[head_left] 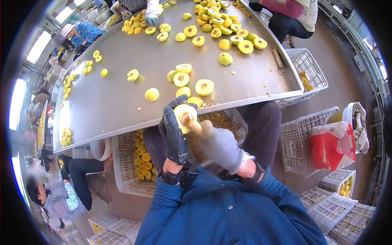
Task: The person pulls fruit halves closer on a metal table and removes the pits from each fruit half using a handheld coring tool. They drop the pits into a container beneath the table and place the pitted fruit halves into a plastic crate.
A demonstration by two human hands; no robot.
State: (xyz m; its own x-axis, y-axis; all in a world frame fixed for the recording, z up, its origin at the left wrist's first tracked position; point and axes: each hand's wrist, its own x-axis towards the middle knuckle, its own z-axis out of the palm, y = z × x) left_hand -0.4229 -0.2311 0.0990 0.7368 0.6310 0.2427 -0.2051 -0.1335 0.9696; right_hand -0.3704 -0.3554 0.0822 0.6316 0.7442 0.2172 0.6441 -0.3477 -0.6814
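My left hand, in a black glove, is closed around a halved yellow peach, cut face up with the brown pit in its centre. Against that cut face press the tan, blurred fingertips of my right hand, which wears a grey glove. Its fingers are curled, and anything within them is too smeared to name. Just beyond both hands, on the metal table, lie peach halves and a rounded peach piece. Below my hands, a crate holds brownish bits.
A wooden-handled tool lies by the table's raised right rim. Peaches are heaped at the far side, near a co-worker's gloved hand. White crates stand right; another with peach halves is at lower left.
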